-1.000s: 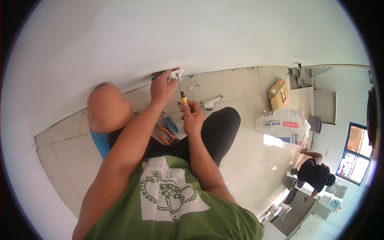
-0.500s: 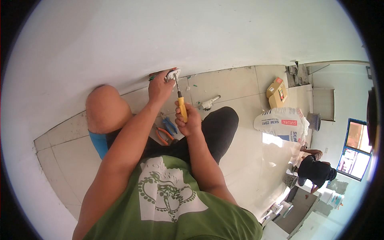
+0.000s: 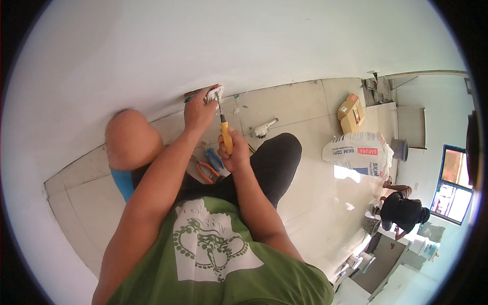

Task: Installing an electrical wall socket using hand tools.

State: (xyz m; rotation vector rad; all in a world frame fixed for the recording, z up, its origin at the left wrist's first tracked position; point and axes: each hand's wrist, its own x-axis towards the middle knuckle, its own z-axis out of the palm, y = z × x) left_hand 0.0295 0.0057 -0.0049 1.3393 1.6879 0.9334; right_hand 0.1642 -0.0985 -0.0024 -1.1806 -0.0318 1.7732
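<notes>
A person crouched on a tiled floor works at a white socket set low in a white wall, just above the floor line. The left hand is closed on the socket, pressing it to the wall; the right hand grips a yellow-handled screwdriver whose tip meets the socket face. Doing this well likely means keeping the shaft in line with the screw, pushing firmly before turning, and holding the plate square so it does not twist. Orange-handled pliers and a blue-handled tool lie on the floor between the knees, near at hand. Further off sit a cardboard box and 1 white sack; another person crouches well apart by a window.
</notes>
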